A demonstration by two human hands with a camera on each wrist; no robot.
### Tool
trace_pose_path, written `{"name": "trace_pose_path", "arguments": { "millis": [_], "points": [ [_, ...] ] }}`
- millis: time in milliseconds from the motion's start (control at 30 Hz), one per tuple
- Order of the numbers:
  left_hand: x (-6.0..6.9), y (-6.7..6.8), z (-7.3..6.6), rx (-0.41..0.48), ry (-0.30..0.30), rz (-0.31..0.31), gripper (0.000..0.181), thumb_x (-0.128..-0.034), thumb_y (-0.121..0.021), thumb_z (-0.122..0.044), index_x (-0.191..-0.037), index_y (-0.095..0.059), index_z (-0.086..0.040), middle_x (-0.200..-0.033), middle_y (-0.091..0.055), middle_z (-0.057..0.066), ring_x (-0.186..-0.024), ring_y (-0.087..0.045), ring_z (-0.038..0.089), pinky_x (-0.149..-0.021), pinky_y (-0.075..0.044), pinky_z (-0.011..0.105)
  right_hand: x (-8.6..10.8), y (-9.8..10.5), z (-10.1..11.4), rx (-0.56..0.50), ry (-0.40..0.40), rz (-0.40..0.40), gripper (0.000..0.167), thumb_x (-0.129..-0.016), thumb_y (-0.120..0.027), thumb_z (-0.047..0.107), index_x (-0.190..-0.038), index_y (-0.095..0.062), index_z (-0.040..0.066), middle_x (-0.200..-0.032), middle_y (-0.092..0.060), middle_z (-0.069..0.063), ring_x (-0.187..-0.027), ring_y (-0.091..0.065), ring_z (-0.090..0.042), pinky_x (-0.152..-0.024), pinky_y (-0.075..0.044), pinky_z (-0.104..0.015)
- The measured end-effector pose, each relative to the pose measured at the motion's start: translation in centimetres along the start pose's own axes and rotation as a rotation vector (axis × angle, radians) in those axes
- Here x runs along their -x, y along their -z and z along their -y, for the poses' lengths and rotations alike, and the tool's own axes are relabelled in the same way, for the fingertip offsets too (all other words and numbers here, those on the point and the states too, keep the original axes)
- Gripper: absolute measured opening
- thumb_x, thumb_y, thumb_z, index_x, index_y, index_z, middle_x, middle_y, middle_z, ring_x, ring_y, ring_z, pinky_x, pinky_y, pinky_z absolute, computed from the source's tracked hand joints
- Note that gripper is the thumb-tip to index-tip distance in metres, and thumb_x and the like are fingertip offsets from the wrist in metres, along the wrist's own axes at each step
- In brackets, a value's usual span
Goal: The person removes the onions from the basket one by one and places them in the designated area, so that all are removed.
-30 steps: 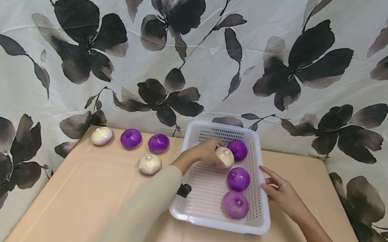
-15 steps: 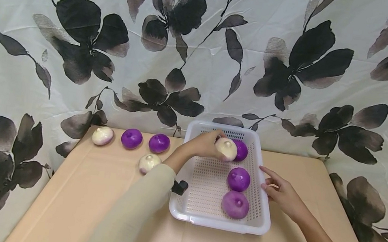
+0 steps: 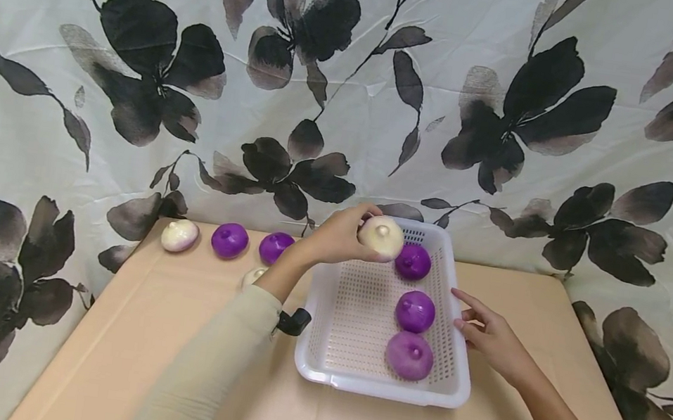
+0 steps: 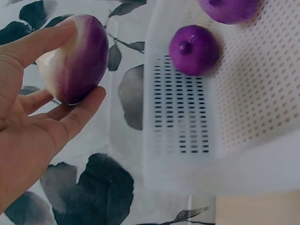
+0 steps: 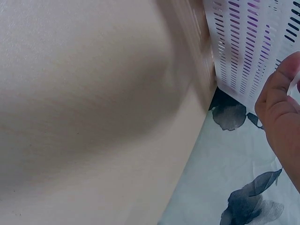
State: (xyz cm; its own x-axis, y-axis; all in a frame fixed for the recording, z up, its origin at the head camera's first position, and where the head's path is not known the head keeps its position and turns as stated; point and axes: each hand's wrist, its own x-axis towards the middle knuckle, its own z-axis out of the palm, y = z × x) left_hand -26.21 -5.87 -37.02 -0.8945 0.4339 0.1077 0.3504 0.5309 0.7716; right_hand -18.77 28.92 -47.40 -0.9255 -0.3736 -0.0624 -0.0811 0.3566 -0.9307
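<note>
My left hand holds a white onion above the back left of the white plastic basket. In the left wrist view, purple shows on one side of this onion, with the thumb on top and fingers beneath. Down the right side of the basket, a purple onion, another purple onion and a paler purple onion sit in a row. My right hand is at the basket's right rim; in the right wrist view the hand pinches that rim.
Left of the basket on the table lie a white onion, a purple onion, another purple onion and a white onion partly hidden by my left arm. A floral cloth hangs behind the table.
My left hand has lifted the white onion up and leftward, away from the back purple onion in the basket. The right hand and basket stay in place.
</note>
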Motion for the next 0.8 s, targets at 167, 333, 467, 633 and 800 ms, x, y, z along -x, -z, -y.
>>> {"name": "trace_pose_path", "arguments": {
  "millis": [167,333,467,633,800],
  "points": [
    [1.3,1.4,0.1,0.019,-0.028,-0.053,0.083,-0.0768,-0.091,-0.022,-0.145,-0.047,-0.006,-0.137,-0.060,0.012,-0.123,-0.060,0.027,-0.096,-0.058,0.038,0.0,0.0,0.0,0.004,0.001,0.001,0.060,-0.105,-0.056,0.005,-0.160,-0.031,0.000,-0.108,-0.053,-0.022,-0.095,-0.066,-0.009,-0.078,-0.064,-0.031],
    [2.9,3.0,0.6,0.077,-0.016,-0.114,0.080,-0.0772,-0.091,-0.015,-0.144,-0.047,-0.008,-0.141,-0.056,0.010,-0.121,-0.059,0.029,-0.094,-0.058,0.039,0.0,0.0,0.1,0.010,0.002,0.002,0.060,-0.105,-0.056,0.005,-0.160,-0.031,0.002,-0.108,-0.053,-0.023,-0.095,-0.066,-0.010,-0.078,-0.064,-0.031],
    [4.3,4.4,1.2,0.074,0.005,-0.145,0.079,-0.0768,-0.090,-0.011,-0.142,-0.046,-0.009,-0.143,-0.055,0.009,-0.120,-0.062,0.029,-0.096,-0.057,0.041,0.0,-0.1,0.1,0.013,-0.001,0.002,0.060,-0.105,-0.056,0.006,-0.160,-0.031,0.002,-0.109,-0.053,-0.023,-0.095,-0.067,-0.011,-0.078,-0.064,-0.031],
    [6.2,6.4,2.1,0.035,0.008,-0.168,0.081,-0.0766,-0.090,-0.010,-0.142,-0.043,-0.006,-0.142,-0.054,0.013,-0.121,-0.063,0.031,-0.095,-0.058,0.041,0.1,-0.1,0.3,0.010,0.002,-0.001,0.060,-0.105,-0.057,0.007,-0.160,-0.032,0.001,-0.108,-0.053,-0.021,-0.094,-0.067,-0.010,-0.077,-0.064,-0.031],
    [8.2,7.9,3.5,0.094,0.041,-0.187,0.082,-0.0780,-0.089,-0.006,-0.144,-0.041,-0.005,-0.143,-0.051,0.015,-0.122,-0.062,0.034,-0.096,-0.058,0.044,0.1,-0.1,0.4,-0.016,0.020,0.008,0.060,-0.106,-0.055,0.006,-0.159,-0.030,-0.002,-0.109,-0.055,-0.022,-0.096,-0.067,-0.008,-0.079,-0.063,-0.031]
  ]
}}
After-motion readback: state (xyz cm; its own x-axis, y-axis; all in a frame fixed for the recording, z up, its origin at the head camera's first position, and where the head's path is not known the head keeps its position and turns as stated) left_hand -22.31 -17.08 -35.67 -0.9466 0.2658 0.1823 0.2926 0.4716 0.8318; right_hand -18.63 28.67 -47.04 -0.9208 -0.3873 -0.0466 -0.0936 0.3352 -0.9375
